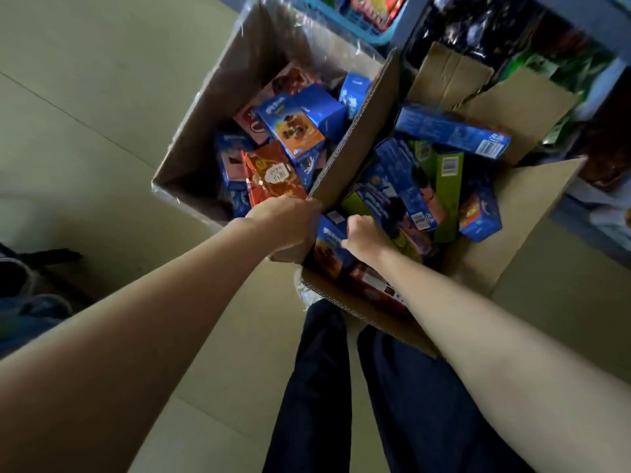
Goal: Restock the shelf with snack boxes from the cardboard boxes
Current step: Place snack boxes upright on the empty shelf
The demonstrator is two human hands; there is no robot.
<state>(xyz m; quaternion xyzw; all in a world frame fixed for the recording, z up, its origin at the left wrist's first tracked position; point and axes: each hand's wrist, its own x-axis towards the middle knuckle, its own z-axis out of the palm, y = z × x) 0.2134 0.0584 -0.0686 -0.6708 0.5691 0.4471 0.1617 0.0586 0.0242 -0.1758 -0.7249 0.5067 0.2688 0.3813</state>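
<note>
Snack boxes (423, 179) fill two cardboard boxes (191, 155) at upper centre of the frame. I see my left hand (286, 221) gripping the middle flap (355, 138), arm outstretched. My right hand (362, 233) curls round a blue snack box (329, 238) in the right carton.

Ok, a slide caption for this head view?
Left hand holds a cardboard flap; right hand grips a blue snack box.
</note>
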